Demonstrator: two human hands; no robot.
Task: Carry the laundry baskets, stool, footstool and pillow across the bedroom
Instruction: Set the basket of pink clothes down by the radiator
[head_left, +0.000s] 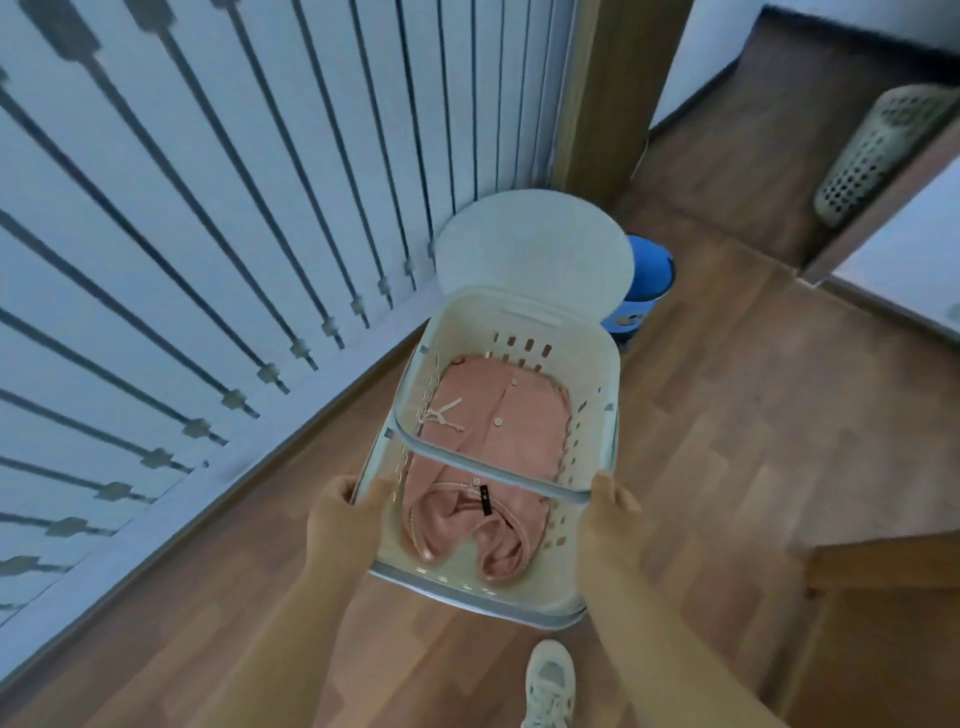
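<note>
At the bottom of the frame our shoe (549, 686) stands on the wood floor (727, 441), and just above it our left hand (340, 512) and right hand (613, 512) each grip a side rim of the cream laundry basket (587, 374), mid-frame. Pink clothes (488, 447) lie inside; its lid (535, 249) stands open toward the white wardrobe doors (208, 208), with a blue bin (649, 280) just behind it and a second perforated basket (878, 150) at the upper right.

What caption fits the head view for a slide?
Both hands grip a laundry basket holding pink clothes.
</note>
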